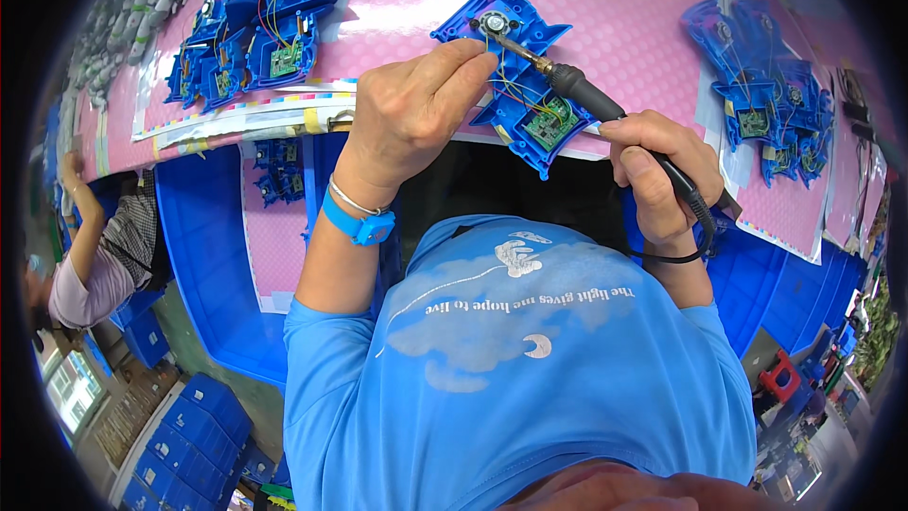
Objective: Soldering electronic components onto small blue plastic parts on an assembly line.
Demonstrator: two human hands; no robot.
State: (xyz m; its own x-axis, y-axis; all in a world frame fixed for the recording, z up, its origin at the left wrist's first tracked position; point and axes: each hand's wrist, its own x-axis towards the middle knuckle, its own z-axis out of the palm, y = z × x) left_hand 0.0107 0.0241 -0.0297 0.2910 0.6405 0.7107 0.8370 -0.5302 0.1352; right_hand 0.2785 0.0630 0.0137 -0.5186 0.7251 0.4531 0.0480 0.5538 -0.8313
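A blue plastic housing half [504, 59] lies on the pink table in front of me, with a round silver speaker-like part [493, 23] at its far end. In the near end sits a green circuit board [551, 125], with thin coloured wires [511, 92] running from it toward the speaker. My right hand [665, 168] is closed around the black handle of a soldering iron [584, 88], its metal tip at the speaker's edge. Beside that tip, my left hand [421, 109] pinches what looks like a thin wire; the fingers hide most of it.
More blue housings with boards and wires lie at the left [284, 28] and the right [771, 99]. Grey parts [142, 9] are heaped at the far left. Blue bins [203, 255] stand below the table edge. Another person [104, 237] sits at the left.
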